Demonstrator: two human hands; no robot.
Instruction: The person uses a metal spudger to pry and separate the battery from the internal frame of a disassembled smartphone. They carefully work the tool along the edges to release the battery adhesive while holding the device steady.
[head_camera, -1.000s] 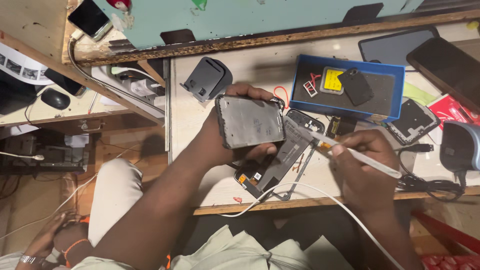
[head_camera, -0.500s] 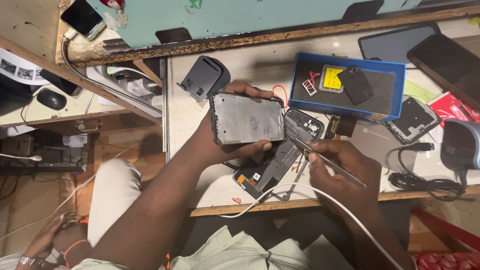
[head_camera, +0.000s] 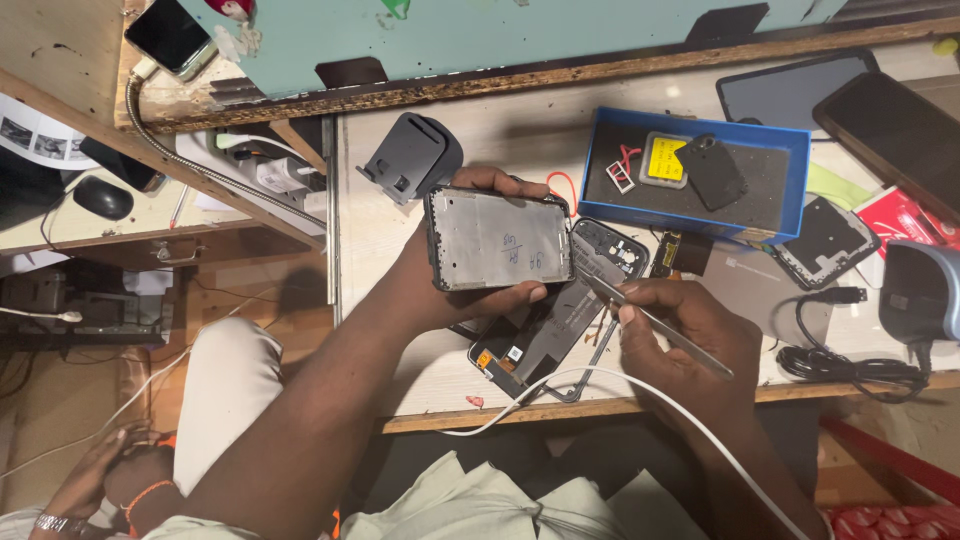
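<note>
My left hand (head_camera: 455, 285) grips the phone frame (head_camera: 498, 238), fingers wrapped over its top edge and thumb pressed along the bottom, holding it flat-side up just above the tabletop (head_camera: 500, 130). My right hand (head_camera: 690, 335) pinches a thin metal pry tool (head_camera: 655, 322) like a pen, its tip pointing at the frame's right edge. To do this well, I judge that I should keep the frame steady against my palm, bring the tip in shallow along the seam, and push lightly so it does not slip toward my thumb or gouge the metal.

Below and right of the frame lies a second opened phone body (head_camera: 545, 335) with its dark innards showing, touching the tabletop. Right of the frame sits a blue tray (head_camera: 600, 160) lined with dark foam; in it I see a small red-and-white part (head_camera: 622, 168), a yellow square piece (head_camera: 664, 160) and a dark back cover (head_camera: 710, 170). Just left of the frame stands a dark grey stand (head_camera: 415, 155). A white cable (head_camera: 560, 390) loops under my right wrist.
</note>
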